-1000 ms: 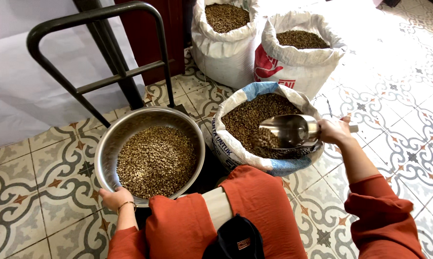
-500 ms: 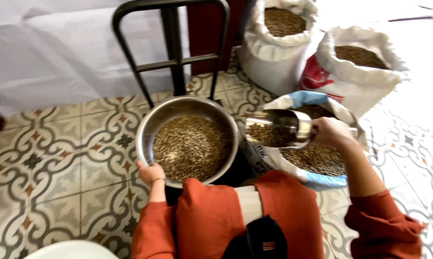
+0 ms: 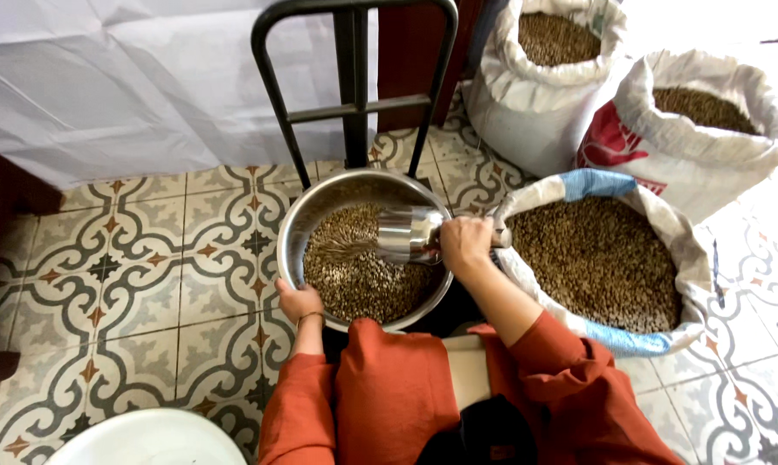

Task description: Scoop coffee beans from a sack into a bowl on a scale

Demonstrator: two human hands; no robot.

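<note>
A round metal bowl (image 3: 307,220) holds pale brown beans (image 3: 354,284). My left hand (image 3: 298,301) grips the bowl's near rim. My right hand (image 3: 465,244) holds a shiny metal scoop (image 3: 408,234) by its handle, tipped over the bowl, and beans pour out of its mouth onto the heap. To the right stands an open white sack (image 3: 656,340) full of the same beans (image 3: 596,258), its rim rolled down and edged in blue.
Two more open white sacks of beans (image 3: 527,103) (image 3: 716,146) stand behind. A black metal frame (image 3: 354,95) rises behind the bowl, white sheeting (image 3: 113,86) to its left. A white round object (image 3: 148,439) sits at the bottom left on the patterned tile floor (image 3: 130,284).
My right hand has carried the scoop from the near sack leftward over the bowl and tipped it; beans now pour out. The left hand stays on the rim.
</note>
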